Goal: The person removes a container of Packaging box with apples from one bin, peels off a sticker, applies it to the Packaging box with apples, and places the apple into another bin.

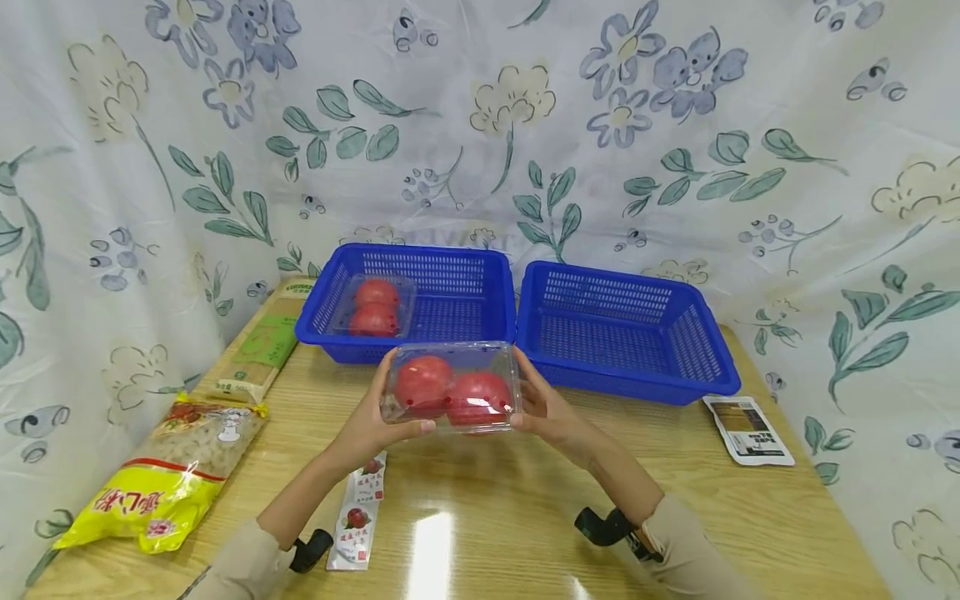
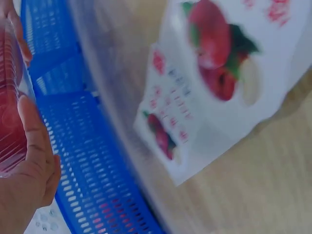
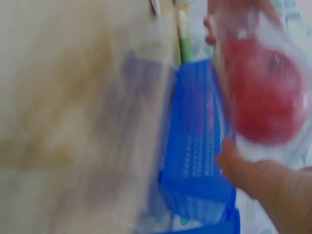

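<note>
Centre: clear plastic box (image 1: 491, 360) with two red fruits (image 1: 480, 404), held up over the wood-grain counter (image 1: 517, 508), just below the left basket in the head view. Left-hand grip (image 1: 367, 423) grasping the box at its 9 o'clock end, right-hand grip (image 1: 558, 418) grasping at 3, thumbs along the near side. Right wrist view blurred.

Bearings from box: blue left basket (image 1: 465, 292) at 11, holding a similar box (image 1: 407, 300), also two red fruits; blue right basket (image 1: 600, 337) at 2. Dried noodle pack (image 1: 258, 346) between 9 and 10; yellow macaroni bag (image 1: 176, 475) between 8 and 9; overlapping white sachets (image 1: 351, 537), fruit-printed, at 7; flat pouch (image 1: 748, 429) near 3. Floral curtain (image 1: 465, 167) at 12.
</note>
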The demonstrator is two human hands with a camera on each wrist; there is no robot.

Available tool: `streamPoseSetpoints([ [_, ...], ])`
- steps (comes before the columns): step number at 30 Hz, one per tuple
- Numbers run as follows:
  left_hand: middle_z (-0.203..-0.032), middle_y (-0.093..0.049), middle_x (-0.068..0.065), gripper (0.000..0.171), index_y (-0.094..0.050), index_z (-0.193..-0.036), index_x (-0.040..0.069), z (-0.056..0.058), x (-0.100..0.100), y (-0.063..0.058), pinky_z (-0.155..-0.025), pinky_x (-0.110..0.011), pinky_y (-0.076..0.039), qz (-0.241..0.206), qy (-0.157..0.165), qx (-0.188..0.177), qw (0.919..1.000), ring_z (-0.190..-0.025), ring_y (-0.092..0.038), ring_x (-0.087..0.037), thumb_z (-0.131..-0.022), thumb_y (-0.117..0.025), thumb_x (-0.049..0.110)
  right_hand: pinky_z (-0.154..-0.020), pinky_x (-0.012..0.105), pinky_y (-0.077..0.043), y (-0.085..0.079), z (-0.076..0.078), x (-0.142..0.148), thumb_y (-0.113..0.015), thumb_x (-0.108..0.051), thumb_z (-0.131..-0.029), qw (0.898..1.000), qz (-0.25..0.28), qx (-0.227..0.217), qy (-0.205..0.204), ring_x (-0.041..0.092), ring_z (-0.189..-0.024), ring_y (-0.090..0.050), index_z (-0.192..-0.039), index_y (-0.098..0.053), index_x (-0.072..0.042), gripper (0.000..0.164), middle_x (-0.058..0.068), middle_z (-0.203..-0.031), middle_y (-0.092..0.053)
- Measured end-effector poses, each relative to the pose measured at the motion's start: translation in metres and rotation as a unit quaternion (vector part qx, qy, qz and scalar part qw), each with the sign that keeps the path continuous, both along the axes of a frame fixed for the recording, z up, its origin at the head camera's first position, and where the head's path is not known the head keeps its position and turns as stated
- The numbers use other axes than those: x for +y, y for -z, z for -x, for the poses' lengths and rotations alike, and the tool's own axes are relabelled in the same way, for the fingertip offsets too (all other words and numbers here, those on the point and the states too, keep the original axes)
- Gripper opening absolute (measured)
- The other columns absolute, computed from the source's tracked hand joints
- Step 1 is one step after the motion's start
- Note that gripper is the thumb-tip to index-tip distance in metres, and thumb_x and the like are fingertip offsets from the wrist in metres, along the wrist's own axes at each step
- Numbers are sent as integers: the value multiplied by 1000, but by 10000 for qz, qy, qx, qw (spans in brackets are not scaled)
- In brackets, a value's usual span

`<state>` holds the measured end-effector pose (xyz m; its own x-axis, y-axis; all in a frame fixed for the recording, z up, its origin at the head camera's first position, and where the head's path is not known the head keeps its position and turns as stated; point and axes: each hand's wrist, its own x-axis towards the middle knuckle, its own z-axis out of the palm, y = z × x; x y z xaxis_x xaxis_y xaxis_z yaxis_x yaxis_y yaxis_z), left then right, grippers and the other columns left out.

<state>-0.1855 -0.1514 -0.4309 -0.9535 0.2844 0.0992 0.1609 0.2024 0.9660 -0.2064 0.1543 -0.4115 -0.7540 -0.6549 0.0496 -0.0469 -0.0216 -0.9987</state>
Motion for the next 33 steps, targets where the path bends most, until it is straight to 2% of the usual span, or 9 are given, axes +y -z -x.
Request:
streamPoseSetpoints([
  [2,-163,-17,-18,118,0,-160,30,0,4,5,-106,-55,-41,-76,-49,11,10000,-141,-38,-42,-79,-84,22,-114,54,-30,6,-11,-7,-78,-40,-85,9994,-67,80,318,41,-147,-25,-159,8,-37,114,18,-164,-10],
  [5,-158,-25,-22,121,3,-160,31,-1,11,10,-107,-52,-42,-25,-8,23,10000,-136,-46,-40,-77,-86,21,-117,53,-26,13,-22,-15,-83,-31,-82,9954,-375,164,862,37,-147,-26,-158,10,-37,120,12,-166,-6],
  [7,-159,-24,-24,124,6,-160,32,-3,14,13,-109,-54,-39,126,15,-21,9999,-138,-43,-41,-77,-86,24,-117,53,-25,18,-26,-18,-84,-28,-81,9910,-563,217,1198,37,-146,-29,-158,11,-35,123,13,-166,-9],
  [10,-162,-17,-24,126,11,-159,28,-5,18,15,-112,-57,-34,467,93,-117,9988,-142,-36,-43,-78,-85,31,-118,54,-22,26,-31,-19,-83,-28,-81,9859,-786,199,1461,37,-147,-27,-158,12,-33,122,14,-166,-7],
  [16,-162,-12,-27,125,16,-158,17,-6,20,22,-115,-59,-25,955,309,-240,9947,-146,-26,-45,-82,-82,33,-120,55,-9,37,-36,-19,-81,-31,-84,9814,-1045,73,1610,36,-152,-9,-157,15,-34,121,13,-167,6],
  [22,-162,-9,-30,123,17,-157,11,-6,20,27,-116,-60,-21,1097,475,-294,9924,-147,-20,-46,-84,-80,31,-120,56,-7,46,-37,-20,-80,-28,-85,9812,-1039,49,1625,39,-152,-8,-158,16,-31,120,17,-166,8],
  [29,-158,-16,-35,123,18,-157,11,-6,20,34,-114,-58,-28,1148,499,-384,9914,-144,-27,-48,-85,-80,31,-120,58,-4,55,-38,-20,-80,-28,-85,9797,-1095,-110,1676,40,-152,1,-158,16,-25,121,20,-165,8],
  [33,-157,-17,-37,123,20,-156,11,-5,21,36,-110,-55,-36,958,598,-450,9926,-140,-34,-49,-86,-79,28,-120,57,-3,57,-39,-20,-80,-28,-85,9798,-1065,-186,1684,39,-152,2,-158,16,-25,121,20,-165,8],
])
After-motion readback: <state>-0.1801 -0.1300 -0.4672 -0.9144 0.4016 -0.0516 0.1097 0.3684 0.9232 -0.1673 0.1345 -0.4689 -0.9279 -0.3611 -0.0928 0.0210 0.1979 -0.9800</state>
